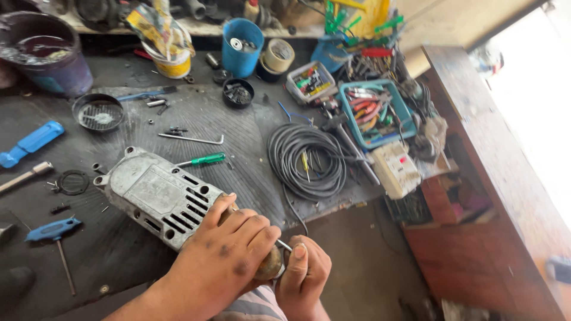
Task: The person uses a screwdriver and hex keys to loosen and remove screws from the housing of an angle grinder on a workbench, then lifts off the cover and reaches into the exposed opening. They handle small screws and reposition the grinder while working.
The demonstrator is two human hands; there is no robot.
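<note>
Left hand (229, 252) clamped over the grey motor housing (157, 199), right hand (303, 273) pinching a thin metal tool (284, 244) at its end

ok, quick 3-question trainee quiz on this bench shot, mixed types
1. True or false: the left hand rests on the near end of the grey metal motor housing.
2. What lies just beyond the housing on the mat? A) green-handled screwdriver B) hammer C) paintbrush
3. Fill in: the coiled black cable lies to the ____ of the housing.

Key: 1 true. 2 A. 3 right. The right hand pinches a thin metal tool at the housing's end; what kind, I cannot tell.
</note>
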